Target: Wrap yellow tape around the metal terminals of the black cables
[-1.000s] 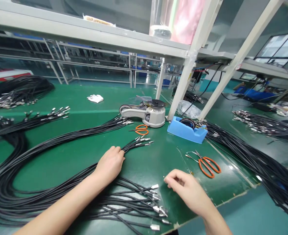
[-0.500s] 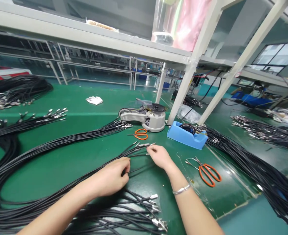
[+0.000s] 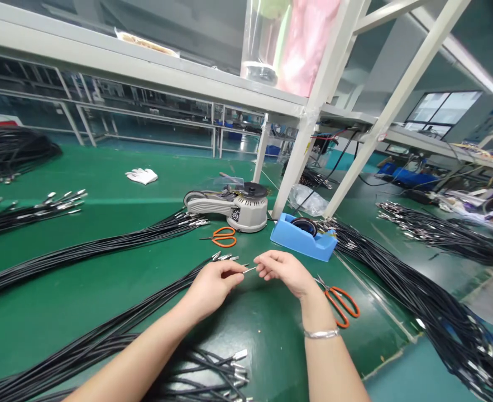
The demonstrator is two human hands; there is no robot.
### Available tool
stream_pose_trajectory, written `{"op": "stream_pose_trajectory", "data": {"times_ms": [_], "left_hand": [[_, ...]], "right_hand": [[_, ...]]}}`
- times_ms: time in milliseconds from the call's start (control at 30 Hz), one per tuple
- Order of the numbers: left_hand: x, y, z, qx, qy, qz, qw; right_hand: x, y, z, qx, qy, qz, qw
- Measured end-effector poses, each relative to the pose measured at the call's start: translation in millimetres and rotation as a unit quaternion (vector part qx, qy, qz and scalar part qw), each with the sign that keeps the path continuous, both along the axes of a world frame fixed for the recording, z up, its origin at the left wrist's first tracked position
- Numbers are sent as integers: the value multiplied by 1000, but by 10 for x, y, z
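Note:
My left hand (image 3: 215, 285) pinches a thin cable end (image 3: 249, 269), whose metal tip sticks out to the right between my hands. My right hand (image 3: 282, 271) has its fingertips curled together at the far end of that tip; whether they grip it is hard to make out. Beyond and beside my left hand, a bundle of black cables (image 3: 146, 306) with metal ends lies on the green table. More cables with silver connectors (image 3: 213, 371) lie below my hands. Red-handled scissors (image 3: 341, 304) rest right of my right wrist, partly behind it.
A grey tape machine (image 3: 246, 212), small orange scissors (image 3: 224, 237) and a blue tape dispenser (image 3: 302, 239) stand beyond my hands. A white glove (image 3: 142, 176) lies at the back left. Cable bundles (image 3: 401, 273) spread at right, near white shelf posts (image 3: 309, 145).
Both hands have come together, the left rising to the right and now pinching a cable end. The view has shifted right, so the table objects appear further left.

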State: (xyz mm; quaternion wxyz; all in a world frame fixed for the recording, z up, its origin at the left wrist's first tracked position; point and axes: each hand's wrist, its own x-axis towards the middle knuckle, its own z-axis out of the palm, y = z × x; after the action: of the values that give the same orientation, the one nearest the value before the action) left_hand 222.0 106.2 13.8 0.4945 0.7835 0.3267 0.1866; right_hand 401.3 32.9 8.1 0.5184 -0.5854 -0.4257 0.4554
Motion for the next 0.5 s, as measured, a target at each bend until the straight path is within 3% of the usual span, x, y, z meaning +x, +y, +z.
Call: {"op": "stream_pose_trajectory", "data": {"times_ms": [200, 500], "left_hand": [[-60, -135, 17, 182, -84, 62, 978], [-48, -110, -25, 218, -52, 37, 974]], "right_hand": [[-108, -15, 60, 29, 30, 20, 999], [-183, -20, 64, 80, 13, -9, 997]]}}
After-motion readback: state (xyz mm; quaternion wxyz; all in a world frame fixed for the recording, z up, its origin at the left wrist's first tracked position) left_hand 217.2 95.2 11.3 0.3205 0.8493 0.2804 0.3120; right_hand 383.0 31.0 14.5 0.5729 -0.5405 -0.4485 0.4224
